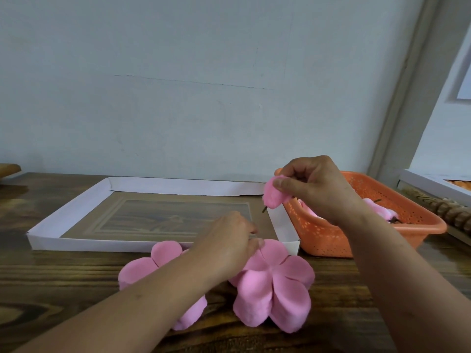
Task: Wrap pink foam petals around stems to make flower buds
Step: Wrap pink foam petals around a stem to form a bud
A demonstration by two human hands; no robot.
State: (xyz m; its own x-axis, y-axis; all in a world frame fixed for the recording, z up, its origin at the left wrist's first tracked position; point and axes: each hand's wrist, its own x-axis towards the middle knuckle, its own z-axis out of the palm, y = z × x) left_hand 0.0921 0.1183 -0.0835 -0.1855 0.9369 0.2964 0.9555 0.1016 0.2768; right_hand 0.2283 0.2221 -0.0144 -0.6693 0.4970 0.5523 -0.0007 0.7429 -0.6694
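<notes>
Your right hand pinches a pink bud on its stem above the white tray's right edge. Your left hand pinches a petal of the flower-shaped foam stack near the table's front edge.

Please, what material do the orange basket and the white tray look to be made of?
The orange perforated basket looks like moulded plastic: smooth, slightly glossy walls with regular small holes. The shallow white tray appears to be matte folded card or paperboard: thin flat walls with creased, overlapping corners. Its brown floor could be printed or uncoated card.
</notes>
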